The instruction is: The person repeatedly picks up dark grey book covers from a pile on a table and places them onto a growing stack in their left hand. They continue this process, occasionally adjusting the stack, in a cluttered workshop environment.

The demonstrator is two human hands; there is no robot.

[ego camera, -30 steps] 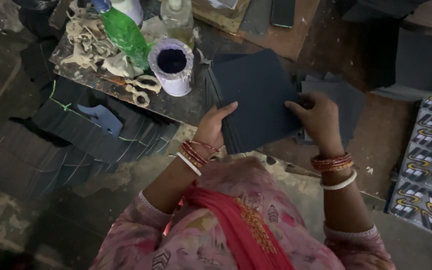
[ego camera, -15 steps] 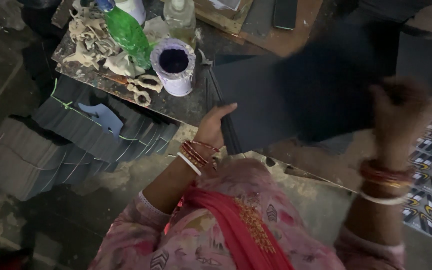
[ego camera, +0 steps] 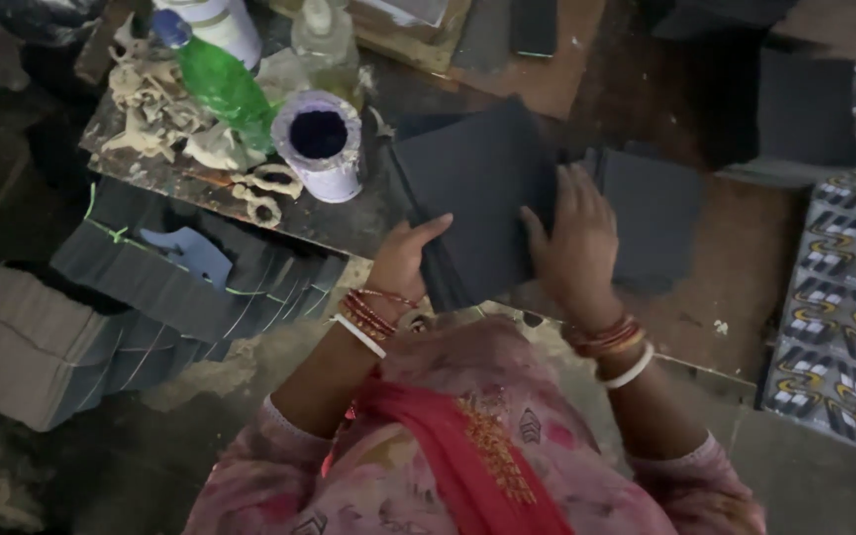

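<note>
My left hand (ego camera: 403, 263) grips the near left edge of a stack of dark square sheets (ego camera: 472, 178), thumb on top. The stack is tilted on the edge of a stained work board (ego camera: 339, 223). On the right side of the stack's top sheet, my right hand (ego camera: 576, 243) lies flat with its fingers spread. Just to the right, a second pile of dark sheets (ego camera: 660, 213) lies on the brown surface.
A white cup with dark paste (ego camera: 319, 144), a green bottle (ego camera: 215, 79), a clear bottle (ego camera: 324, 40) and dried scraps sit on the board. Bundles of dark sheets tied with green string (ego camera: 151, 287) lie at the left. Patterned printed sheets (ego camera: 844, 317) cover the right edge.
My right hand swung a dark sheet off to the right, let it go there, and has come back flat onto the stack. My left hand has kept its grip.
</note>
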